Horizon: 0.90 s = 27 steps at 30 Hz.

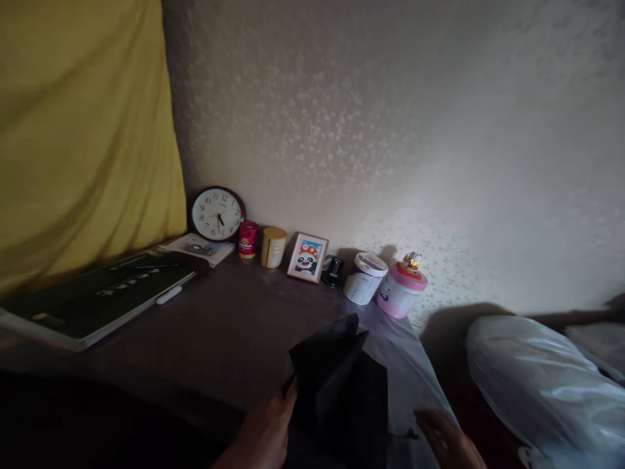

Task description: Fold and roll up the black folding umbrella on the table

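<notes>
A black folded item [342, 391], like a bag or sheet, stands up at the table's near right part, its top edges creased and spread. My left hand [266, 426] grips it at its left edge, thumb pressed against it. To the right of it is my right hand [446, 440], low over the table's right edge, its fingers bent near a thin dark strip or cord [404, 434]. Whether the right fingers hold that strip is too dark to tell. The lower part of the black item runs out of view.
Along the wall stand a clock [218, 213], a red can [248, 240], a yellow canister [273, 247], a framed panda picture [308, 258], a white tub [365, 279] and a pink tub [401, 291]. A large book [107, 293] lies left; a plastic-wrapped bundle [547, 384] sits right.
</notes>
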Motion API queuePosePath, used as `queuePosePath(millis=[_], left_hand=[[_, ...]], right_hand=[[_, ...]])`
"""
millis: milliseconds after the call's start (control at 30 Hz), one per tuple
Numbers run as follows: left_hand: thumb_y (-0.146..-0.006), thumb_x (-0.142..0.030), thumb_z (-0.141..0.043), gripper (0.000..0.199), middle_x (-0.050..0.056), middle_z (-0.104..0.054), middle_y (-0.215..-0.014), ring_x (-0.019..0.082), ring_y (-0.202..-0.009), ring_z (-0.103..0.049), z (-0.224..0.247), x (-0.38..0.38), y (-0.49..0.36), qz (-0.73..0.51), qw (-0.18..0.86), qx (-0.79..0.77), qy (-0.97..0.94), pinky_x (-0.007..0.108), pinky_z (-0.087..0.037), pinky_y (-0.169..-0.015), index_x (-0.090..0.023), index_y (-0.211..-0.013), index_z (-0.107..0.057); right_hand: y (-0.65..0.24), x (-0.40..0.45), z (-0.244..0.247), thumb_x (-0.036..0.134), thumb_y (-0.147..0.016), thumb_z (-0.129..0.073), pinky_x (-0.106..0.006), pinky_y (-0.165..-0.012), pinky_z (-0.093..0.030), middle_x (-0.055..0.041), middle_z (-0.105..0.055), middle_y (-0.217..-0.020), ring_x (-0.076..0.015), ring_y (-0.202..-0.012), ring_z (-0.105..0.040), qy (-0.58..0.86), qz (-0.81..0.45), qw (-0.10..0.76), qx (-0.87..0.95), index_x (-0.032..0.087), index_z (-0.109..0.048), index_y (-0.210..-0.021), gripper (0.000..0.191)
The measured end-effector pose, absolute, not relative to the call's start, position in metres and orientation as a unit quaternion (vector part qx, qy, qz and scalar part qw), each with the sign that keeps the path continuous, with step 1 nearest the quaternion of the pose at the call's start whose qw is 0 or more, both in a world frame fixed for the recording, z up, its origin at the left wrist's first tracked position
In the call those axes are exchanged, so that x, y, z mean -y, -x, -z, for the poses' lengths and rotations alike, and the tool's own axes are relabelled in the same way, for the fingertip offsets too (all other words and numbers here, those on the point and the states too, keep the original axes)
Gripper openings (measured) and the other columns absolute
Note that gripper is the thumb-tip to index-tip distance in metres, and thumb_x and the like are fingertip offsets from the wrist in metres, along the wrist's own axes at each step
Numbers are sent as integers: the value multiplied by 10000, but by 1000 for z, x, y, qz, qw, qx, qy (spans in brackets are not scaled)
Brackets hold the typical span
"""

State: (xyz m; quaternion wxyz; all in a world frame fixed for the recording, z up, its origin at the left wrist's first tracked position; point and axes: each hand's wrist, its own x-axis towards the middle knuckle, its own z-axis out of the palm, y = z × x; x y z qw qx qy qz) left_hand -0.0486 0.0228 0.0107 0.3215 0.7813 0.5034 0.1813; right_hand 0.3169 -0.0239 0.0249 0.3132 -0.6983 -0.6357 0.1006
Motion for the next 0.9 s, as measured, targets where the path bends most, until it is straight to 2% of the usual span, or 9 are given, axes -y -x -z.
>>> queuePosePath(millis=[100,133,233,300,433,533,633,767,900], left_hand=[[-680,-79,-493,825,158,-516,-1258,293,-1080,-540,-14,-19,49,-177,260,-508,-802,390,-420,-891,-218,-1427,-172],[-682,-88,-498,837,165,-494,-1282,297,-1112,-518,-16,-17,49,-170,251,-507,-807,395,-409,-913,-209,-1431,-146],[-713,-110,-483,842,148,-529,-1241,254,-1088,-538,-20,-14,51,-135,255,-501,-816,368,-416,-917,-194,-1436,-60],[-735,-94,-453,822,126,-552,-1213,215,-1064,-554,-19,-13,52,-120,257,-499,-819,332,-424,-910,-195,-1435,-34],[-740,-50,-434,818,122,-517,-1271,193,-1108,-531,-11,-13,52,-136,239,-491,-827,302,-420,-922,-197,-1434,-28],[-733,-24,-438,826,133,-491,-1303,199,-1116,-529,-8,-13,51,-138,215,-494,-832,305,-430,-919,-192,-1434,-36],[-718,14,-418,817,141,-542,-1232,205,-991,-597,-13,-14,48,-102,179,-515,-832,313,-482,-835,-171,-1432,-66],[-668,70,-404,837,142,-575,-1164,192,-813,-642,-21,-13,44,-49,110,-540,-833,293,-521,-695,-153,-1425,-125],[-720,71,-380,733,107,-627,-1019,169,-766,-643,-11,-8,38,-49,14,-548,-835,260,-517,-664,-169,-1400,-252]], right_hand=[[-290,12,-59,488,-795,-494,-269,-661,-536,-70,-695,-915,-213,-767,-675,678,-21,338,652,262,-674,-904,310],[-278,9,-70,483,-816,-473,-260,-628,-533,-66,-690,-905,-200,-728,-674,672,-1,340,658,258,-666,-923,315],[-244,0,-94,414,-868,-449,-258,-703,-530,-58,-681,-937,-186,-810,-663,622,40,331,709,255,-629,-1029,289],[-224,-5,-103,336,-900,-413,-267,-754,-528,-54,-669,-996,-170,-852,-657,583,47,296,755,259,-574,-1145,303],[-201,-14,-102,249,-900,-411,-263,-673,-543,-44,-677,-985,-168,-813,-668,551,76,212,803,266,-489,-1258,367],[-198,-22,-93,240,-906,-399,-252,-621,-536,-40,-679,-991,-168,-773,-676,553,94,190,806,265,-554,-1170,307],[-199,-33,-89,249,-918,-379,-227,-612,-518,-30,-682,-943,-149,-734,-673,556,84,216,798,251,-607,-1011,246],[-189,-54,-90,217,-924,-346,-224,-624,-491,-26,-676,-936,-146,-746,-664,579,82,258,769,240,-584,-988,247],[-165,-80,-82,201,-924,-370,-215,-612,-453,-13,-663,-928,-136,-736,-646,615,67,257,743,239,-580,-951,216]])
